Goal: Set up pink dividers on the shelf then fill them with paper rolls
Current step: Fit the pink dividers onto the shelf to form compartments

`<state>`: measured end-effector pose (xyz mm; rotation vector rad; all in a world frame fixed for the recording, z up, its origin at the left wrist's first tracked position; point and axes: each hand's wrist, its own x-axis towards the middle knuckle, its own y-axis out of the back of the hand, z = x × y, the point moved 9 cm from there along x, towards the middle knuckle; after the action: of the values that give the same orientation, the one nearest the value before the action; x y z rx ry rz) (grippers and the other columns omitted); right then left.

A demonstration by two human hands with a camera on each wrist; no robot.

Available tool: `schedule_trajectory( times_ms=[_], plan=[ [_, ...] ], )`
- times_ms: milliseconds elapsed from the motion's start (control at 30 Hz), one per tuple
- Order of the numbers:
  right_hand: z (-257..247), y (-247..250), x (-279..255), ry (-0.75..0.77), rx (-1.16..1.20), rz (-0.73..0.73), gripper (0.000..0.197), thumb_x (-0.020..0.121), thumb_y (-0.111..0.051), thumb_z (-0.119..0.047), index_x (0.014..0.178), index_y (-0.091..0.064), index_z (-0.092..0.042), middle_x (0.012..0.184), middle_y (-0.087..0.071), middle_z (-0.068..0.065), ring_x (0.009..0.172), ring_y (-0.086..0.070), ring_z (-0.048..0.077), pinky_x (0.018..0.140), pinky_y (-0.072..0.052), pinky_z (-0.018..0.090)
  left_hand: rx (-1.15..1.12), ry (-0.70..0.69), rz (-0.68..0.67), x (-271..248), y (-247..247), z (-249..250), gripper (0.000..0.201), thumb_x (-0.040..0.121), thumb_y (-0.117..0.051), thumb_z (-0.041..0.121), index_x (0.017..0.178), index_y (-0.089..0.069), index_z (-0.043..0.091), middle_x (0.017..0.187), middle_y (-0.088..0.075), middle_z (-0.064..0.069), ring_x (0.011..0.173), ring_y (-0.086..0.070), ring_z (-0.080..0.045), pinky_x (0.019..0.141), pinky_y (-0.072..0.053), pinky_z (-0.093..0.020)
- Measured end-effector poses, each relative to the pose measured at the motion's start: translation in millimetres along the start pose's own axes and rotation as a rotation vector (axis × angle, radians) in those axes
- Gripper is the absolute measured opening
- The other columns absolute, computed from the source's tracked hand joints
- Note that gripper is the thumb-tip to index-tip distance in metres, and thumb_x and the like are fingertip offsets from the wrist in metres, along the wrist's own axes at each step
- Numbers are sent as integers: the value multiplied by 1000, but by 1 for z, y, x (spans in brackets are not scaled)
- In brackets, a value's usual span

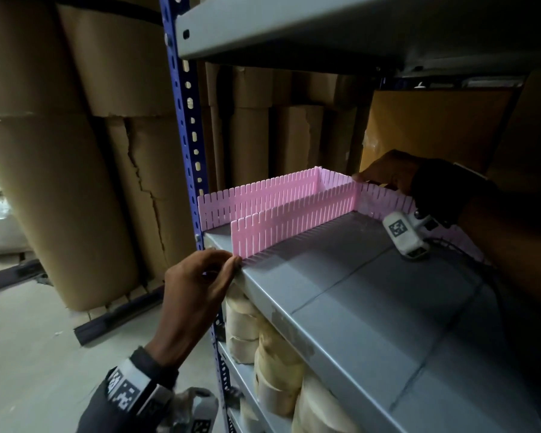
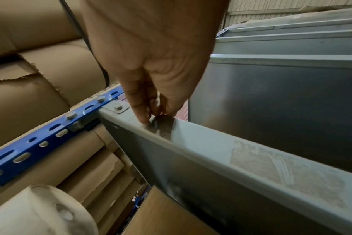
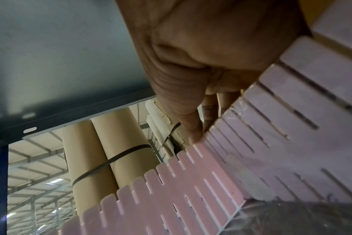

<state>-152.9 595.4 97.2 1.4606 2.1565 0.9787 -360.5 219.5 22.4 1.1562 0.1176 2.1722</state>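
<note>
Three pink slotted dividers stand on the grey shelf (image 1: 356, 292): one along its left edge (image 1: 247, 198), a middle one (image 1: 294, 220) parallel to it, and a back one (image 1: 384, 198) crossing them. My left hand (image 1: 231, 264) pinches the lower front end of the middle divider at the shelf's front lip (image 2: 211, 143), fingertips bunched together (image 2: 145, 117). At the back, my right hand (image 1: 361, 178) grips the top of the back divider (image 3: 291, 111) where the middle divider (image 3: 171, 190) meets it, thumb in front, fingers behind. Cream paper rolls (image 1: 263, 370) fill the shelf below.
A blue perforated upright (image 1: 188, 120) holds the shelf's left front corner. Another grey shelf (image 1: 325, 26) hangs close overhead. Tall brown cardboard rolls (image 1: 60, 182) stand behind and left. A brown box (image 1: 434, 126) sits at the back right.
</note>
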Motion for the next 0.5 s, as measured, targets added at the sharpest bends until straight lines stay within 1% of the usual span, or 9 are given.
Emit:
schedule_trajectory(
  times_ms=[67,133,200,267,300,333,400,467,500],
  plan=[
    [0,2,1,-13,25,16,38,86,-75,-31,104,-72,2,104,-71,15,94,-66,27,77,-53,37,-9,15,-5,1,0,-2,16,86,-75,17,100,-71,25,88,-74,9,78,-72,-5,73,-59,-18],
    [-2,3,-1,-8,-11,12,40,88,-73,-32,104,-71,4,100,-71,14,89,-65,26,73,-52,34,-27,24,-21,2,0,-4,12,86,-72,26,99,-72,26,87,-72,16,82,-72,-2,72,-58,-13],
    [-4,-1,-1,-3,-81,-4,45,92,-68,-34,108,-68,8,105,-70,17,93,-65,29,82,-53,40,-42,29,-38,1,-1,-4,16,85,-68,34,98,-72,26,87,-72,17,82,-71,-1,72,-56,-11],
    [-10,-2,-8,-2,-188,1,49,95,-62,-37,108,-67,10,108,-70,21,98,-64,35,91,-52,43,-41,38,-41,2,-2,-6,18,85,-67,34,98,-74,23,86,-73,14,82,-71,-1,72,-56,-11],
    [-14,-3,-9,8,-237,10,49,96,-61,-38,106,-67,10,107,-70,22,98,-64,37,91,-52,44,-38,46,-42,2,-2,-7,18,86,-68,32,99,-75,21,87,-74,12,81,-72,-2,72,-57,-12],
    [-14,-2,-10,8,-235,22,45,95,-63,-37,103,-68,7,104,-70,19,95,-64,35,86,-51,42,-38,51,-43,1,-2,-9,19,86,-69,31,99,-76,18,87,-75,9,80,-72,-2,72,-58,-14],
    [-17,-1,-20,-6,-196,37,26,91,-68,-34,89,-66,-7,95,-64,12,88,-59,26,77,-46,35,-44,66,-47,0,-2,-11,23,85,-68,32,99,-77,15,88,-76,6,79,-72,-3,72,-60,-18],
    [-25,5,-30,2,-248,87,33,93,-65,-38,74,-59,-12,87,-62,10,83,-58,24,74,-43,32,-44,78,-51,1,-2,-13,24,85,-69,32,99,-78,15,88,-76,6,78,-72,-3,71,-61,-21],
    [-29,11,-35,-9,-249,139,37,93,-65,-40,72,-59,-11,84,-63,10,82,-59,25,73,-42,31,-42,84,-48,2,-1,-14,21,85,-71,29,98,-78,15,88,-76,6,78,-72,-4,71,-62,-23]
  ],
)
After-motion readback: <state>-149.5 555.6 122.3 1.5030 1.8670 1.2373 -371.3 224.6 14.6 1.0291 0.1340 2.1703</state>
